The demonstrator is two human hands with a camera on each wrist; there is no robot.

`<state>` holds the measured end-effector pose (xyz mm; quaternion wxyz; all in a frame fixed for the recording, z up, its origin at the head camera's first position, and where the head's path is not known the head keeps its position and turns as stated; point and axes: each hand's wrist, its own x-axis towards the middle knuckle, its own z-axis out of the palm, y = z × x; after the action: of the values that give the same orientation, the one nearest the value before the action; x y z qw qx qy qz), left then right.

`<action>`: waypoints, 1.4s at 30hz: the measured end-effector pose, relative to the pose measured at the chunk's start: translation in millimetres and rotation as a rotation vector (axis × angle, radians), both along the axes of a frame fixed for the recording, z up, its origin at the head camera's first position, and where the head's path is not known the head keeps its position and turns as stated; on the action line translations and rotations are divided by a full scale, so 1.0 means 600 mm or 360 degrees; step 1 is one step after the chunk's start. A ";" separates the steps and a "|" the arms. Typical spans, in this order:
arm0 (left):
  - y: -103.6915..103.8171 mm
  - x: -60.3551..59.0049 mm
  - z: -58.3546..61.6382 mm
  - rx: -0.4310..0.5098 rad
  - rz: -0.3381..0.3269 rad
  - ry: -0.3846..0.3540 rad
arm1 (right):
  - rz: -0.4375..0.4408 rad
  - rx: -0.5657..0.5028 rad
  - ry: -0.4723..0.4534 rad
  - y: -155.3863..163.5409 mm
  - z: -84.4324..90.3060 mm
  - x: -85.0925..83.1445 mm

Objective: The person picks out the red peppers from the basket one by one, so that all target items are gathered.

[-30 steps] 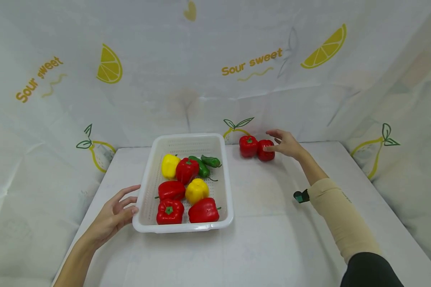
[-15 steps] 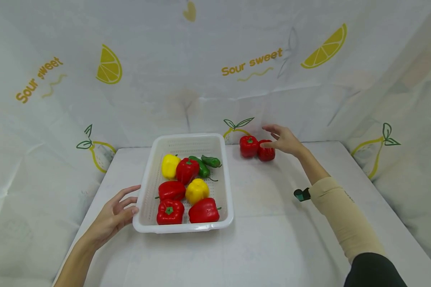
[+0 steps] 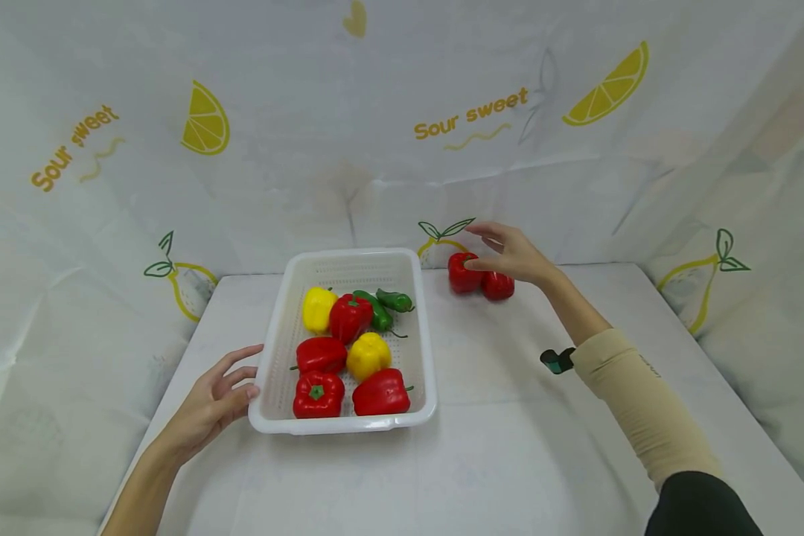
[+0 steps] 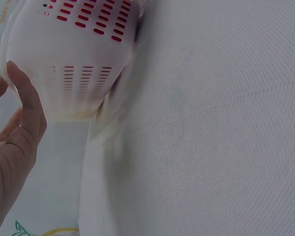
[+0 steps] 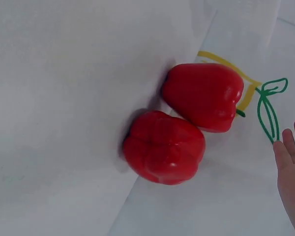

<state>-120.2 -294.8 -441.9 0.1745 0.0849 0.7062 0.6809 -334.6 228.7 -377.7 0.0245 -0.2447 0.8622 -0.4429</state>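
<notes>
My left hand is at the left side of a white plastic basket, its fingertips touching the wall just at the rim. In the left wrist view the fingers meet the basket's outer wall under its lip. My right hand reaches over two red bell peppers at the back of the table, fingers spread and holding nothing. Its thumb overlaps the left bell pepper; the right bell pepper lies beside it. In the right wrist view both peppers show whole, with the hand off to the right.
Inside the basket lie several red bell peppers, two yellow bell peppers and two green peppers. A white cloth with lemon prints hangs behind the table. A dark strap piece sticks out from the right sleeve.
My right hand has moved left, from over the right bell pepper to over the left one. The left hand and the basket stay in place.
</notes>
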 end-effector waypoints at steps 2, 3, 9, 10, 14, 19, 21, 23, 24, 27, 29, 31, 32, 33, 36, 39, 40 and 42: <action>0.000 0.000 0.000 -0.0006 0.0010 0.0000 | 0.0022 0.0016 0.0012 -0.012 0.007 0.004; 0.000 0.000 0.000 -0.0006 0.0011 0.0003 | 0.0032 0.0020 0.0019 -0.018 0.010 0.006; -0.003 -0.004 -0.004 0.0090 -0.0031 0.0047 | 0.0140 -0.0016 0.0111 -0.049 0.026 0.019; -0.003 -0.005 -0.005 0.0098 -0.0037 0.0053 | 0.0162 -0.0030 0.0123 -0.053 0.029 0.023; -0.003 -0.007 -0.006 0.0085 -0.0037 0.0064 | 0.0249 -0.0048 0.0146 -0.077 0.050 0.045; -0.003 -0.005 -0.005 0.0082 -0.0053 0.0058 | 0.0277 0.0043 0.0135 -0.101 0.060 0.062; -0.002 -0.004 -0.005 0.0066 -0.0047 0.0043 | 0.0252 0.0108 0.0120 -0.106 0.054 0.060; -0.002 -0.003 -0.004 0.0042 -0.0032 0.0027 | 0.0254 0.0149 0.0116 -0.110 0.046 0.055; -0.002 -0.003 -0.004 0.0035 -0.0025 0.0016 | 0.0268 0.0153 0.0110 -0.113 0.041 0.052; -0.002 -0.004 -0.004 0.0032 -0.0020 0.0009 | 0.0350 0.0099 0.0092 -0.124 0.033 0.049; -0.002 -0.004 -0.004 0.0060 -0.0030 0.0019 | 0.0399 0.0070 0.0064 -0.134 0.030 0.049; -0.002 -0.005 -0.004 0.0089 -0.0050 0.0038 | 0.0439 0.0050 0.0067 -0.145 0.029 0.051; -0.003 -0.005 -0.004 0.0109 -0.0063 0.0045 | 0.0454 0.0052 0.0077 -0.151 0.028 0.052; -0.003 -0.005 -0.004 0.0125 -0.0071 0.0052 | 0.0466 0.0060 0.0080 -0.156 0.026 0.053; -0.003 -0.003 -0.005 0.0135 -0.0072 0.0039 | 0.0510 0.0099 0.0095 -0.172 0.022 0.055; -0.003 0.000 -0.005 0.0117 -0.0056 0.0023 | 0.0533 0.0154 0.0034 -0.184 0.018 0.059; -0.002 0.000 -0.004 0.0106 -0.0050 0.0017 | 0.0544 0.0163 0.0012 -0.187 0.018 0.061; -0.002 0.001 -0.005 0.0093 -0.0041 0.0011 | 0.0559 0.0182 -0.0027 -0.195 0.015 0.064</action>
<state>-119.9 -296.0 -444.7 0.1782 0.1016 0.6856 0.6985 -296.2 111.8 -368.7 0.1224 -0.3859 0.8298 -0.3842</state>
